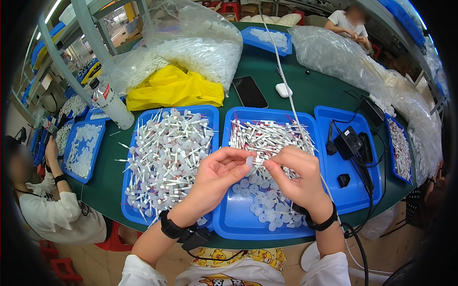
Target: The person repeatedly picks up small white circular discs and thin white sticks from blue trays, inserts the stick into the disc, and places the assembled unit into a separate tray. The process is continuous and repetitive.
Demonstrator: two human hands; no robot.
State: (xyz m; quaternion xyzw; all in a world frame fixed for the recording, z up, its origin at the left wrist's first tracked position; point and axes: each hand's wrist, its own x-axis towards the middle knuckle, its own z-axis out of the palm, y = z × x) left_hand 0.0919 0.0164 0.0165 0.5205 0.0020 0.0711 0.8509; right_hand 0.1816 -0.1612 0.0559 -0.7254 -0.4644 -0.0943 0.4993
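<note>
My left hand (217, 174) pinches a small translucent white disc (250, 161) between thumb and fingertips. Facing it, my right hand (300, 174) pinches a thin white stick-like part (259, 162), its end meeting the disc; whether it passes through cannot be made out. Both hands hover over the middle blue tray (222, 217), which has loose white sticks (267, 136) at its far side and loose discs (269, 202) at its near side. Left of it, another blue tray (128, 190) is heaped with sticks that carry discs (167, 152).
A yellow bag (176, 88), a large clear bag of white parts (205, 45), a bottle (112, 105), a black phone (250, 92) and a white case (283, 90) stand behind. A right-hand blue tray (346, 202) holds black devices and cables. A white cable (281, 71) crosses the table. Co-workers sit left and far right.
</note>
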